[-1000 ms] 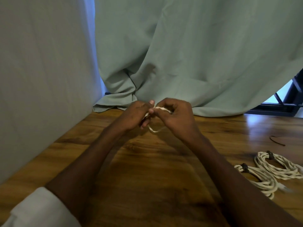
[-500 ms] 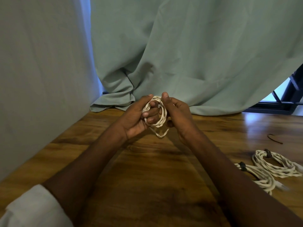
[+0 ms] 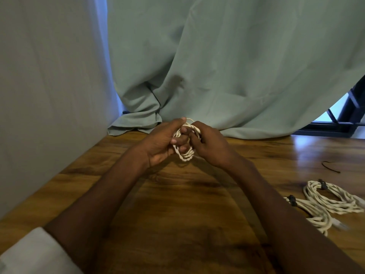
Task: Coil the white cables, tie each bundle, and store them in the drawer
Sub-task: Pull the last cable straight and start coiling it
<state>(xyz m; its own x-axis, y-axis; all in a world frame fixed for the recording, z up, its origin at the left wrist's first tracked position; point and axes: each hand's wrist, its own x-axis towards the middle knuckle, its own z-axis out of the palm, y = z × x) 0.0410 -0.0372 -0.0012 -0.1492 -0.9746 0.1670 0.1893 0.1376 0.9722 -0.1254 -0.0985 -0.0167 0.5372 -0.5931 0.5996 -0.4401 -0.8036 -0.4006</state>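
Note:
A small coil of white twisted cable [image 3: 186, 154] is held upright between both hands above the wooden table [image 3: 177, 204]. My left hand [image 3: 161, 141] has its fingers through the loops and its thumb over the top. My right hand [image 3: 210, 144] grips the coil's right side. Two more white cable bundles lie at the right: one [image 3: 333, 198] with a dark tie, and a second [image 3: 314, 216] in front of it, also tied dark. No drawer is in view.
A loose dark tie [image 3: 330, 167] lies on the table at the far right. A pale green curtain [image 3: 227, 66] drapes onto the table's back edge. A grey wall [image 3: 45, 95] borders the table on the left. A dark window frame [image 3: 353, 111] shows at the right.
The cable went from a pinched strand to a fuller upright coil; my left fingers now sit inside the loops and the hanging tail has been taken up.

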